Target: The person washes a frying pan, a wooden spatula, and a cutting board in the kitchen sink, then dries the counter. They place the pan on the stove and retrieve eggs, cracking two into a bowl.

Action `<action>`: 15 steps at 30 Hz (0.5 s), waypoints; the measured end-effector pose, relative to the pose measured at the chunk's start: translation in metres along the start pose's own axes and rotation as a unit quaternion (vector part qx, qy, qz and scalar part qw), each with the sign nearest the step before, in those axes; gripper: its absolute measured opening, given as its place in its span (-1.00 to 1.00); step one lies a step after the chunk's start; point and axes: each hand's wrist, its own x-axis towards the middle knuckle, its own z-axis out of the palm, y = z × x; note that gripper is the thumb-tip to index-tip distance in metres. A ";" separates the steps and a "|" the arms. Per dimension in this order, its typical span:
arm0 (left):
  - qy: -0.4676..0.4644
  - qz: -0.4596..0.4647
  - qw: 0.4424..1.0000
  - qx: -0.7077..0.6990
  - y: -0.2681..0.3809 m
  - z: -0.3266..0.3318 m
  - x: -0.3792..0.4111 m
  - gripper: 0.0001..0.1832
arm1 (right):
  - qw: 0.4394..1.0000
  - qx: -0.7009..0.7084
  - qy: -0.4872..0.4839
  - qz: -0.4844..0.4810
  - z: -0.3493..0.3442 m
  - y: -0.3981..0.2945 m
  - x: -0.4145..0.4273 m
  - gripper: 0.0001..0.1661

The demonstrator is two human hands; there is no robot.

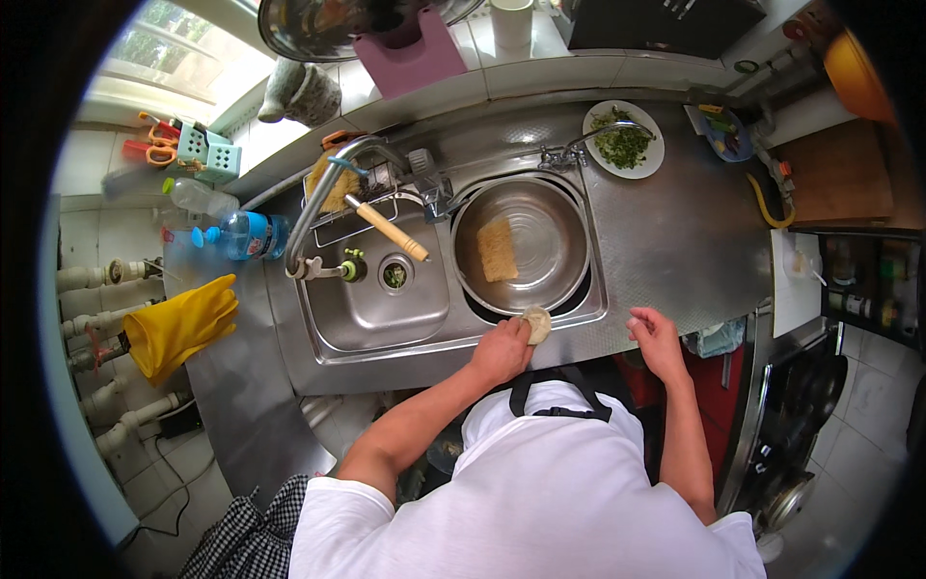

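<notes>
My left hand (503, 350) grips a small round, pale, flat piece (537, 326) at the front rim of the sink; its material cannot be told. Just behind it, a large stainless-steel basin (557, 246) rests in the right sink bowl, with a tan, rectangular scrubbing pad (497, 250) lying inside. My right hand (655, 340) hovers by the counter's front edge, fingers slightly curled and apart, holding nothing. In the left sink bowl (362, 315), a wooden-handled tool (391, 231) leans across a wire rack, its head partly hidden.
A curved metal faucet (298, 224) arches over the left bowl. A white plate (657, 155) of chopped greens stands at the back right. Bottles (249, 235), yellow rubber gloves (173, 326) and a teal holder (210, 155) with scissors are at left. A gas stove (788, 412) stands at right.
</notes>
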 end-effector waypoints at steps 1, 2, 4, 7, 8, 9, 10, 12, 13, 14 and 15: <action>-0.007 0.006 1.000 -0.003 0.009 0.002 0.006 -0.64 | 1.000 0.009 0.001 -0.001 -0.006 0.008 0.000 -0.60; -0.013 0.012 1.000 -0.006 0.018 0.006 0.012 -0.64 | 1.000 0.008 0.003 0.003 -0.011 0.016 -0.001 -0.60; -0.013 0.017 0.999 -0.036 0.040 0.018 0.030 -0.61 | 1.000 0.001 0.002 0.010 -0.019 0.026 0.000 -0.61; -0.035 0.021 0.991 -0.128 0.071 0.028 0.060 -0.58 | 0.999 -0.014 -0.015 0.025 -0.026 0.023 -0.002 -0.62; -0.009 0.000 0.982 -0.186 0.081 0.035 0.065 -0.59 | 0.999 0.011 -0.024 0.048 -0.027 0.020 -0.005 -0.61; 0.020 -0.024 0.970 -0.241 0.087 0.041 0.069 -0.59 | 0.996 0.037 -0.037 0.069 -0.024 0.014 -0.007 -0.60; 0.022 -0.043 0.959 -0.278 0.093 0.037 0.073 -0.60 | 0.992 0.065 -0.052 0.091 -0.017 0.010 -0.008 -0.59; 0.060 -0.045 0.938 -0.339 0.101 0.026 0.075 -0.59 | 0.978 0.161 -0.102 0.086 0.000 -0.002 -0.012 -0.56; 0.080 -0.037 0.925 -0.370 0.102 0.021 0.069 -0.58 | 0.966 0.206 -0.127 0.086 0.008 -0.010 -0.013 -0.54; 0.114 -0.020 0.923 -0.367 0.096 0.014 0.062 -0.54 | 0.954 0.258 -0.146 0.047 0.026 -0.018 -0.012 -0.52; 0.143 0.002 0.920 -0.364 0.093 0.007 0.056 -0.49 | 0.960 0.249 -0.127 -0.002 0.043 -0.026 -0.011 -0.53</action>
